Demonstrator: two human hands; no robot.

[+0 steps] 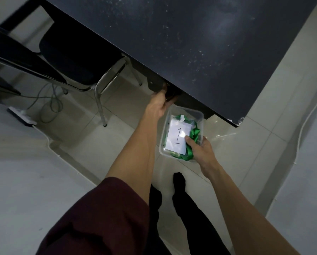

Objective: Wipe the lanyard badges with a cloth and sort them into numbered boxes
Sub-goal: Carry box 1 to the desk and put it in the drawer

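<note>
Gripping box [200,115], right hand [201,150], left hand [156,105] under desk [190,43]

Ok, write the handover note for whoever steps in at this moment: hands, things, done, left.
Left hand: reaches under the edge of the dark table; its grip is hidden.
Right hand: grips the clear box, thumb on the contents.
The box, held off the table, contains a card marked 1 and green lanyards.
Done: some lanyards are in box 1.
Left: cannot tell; no cloth or other boxes in view.
</note>
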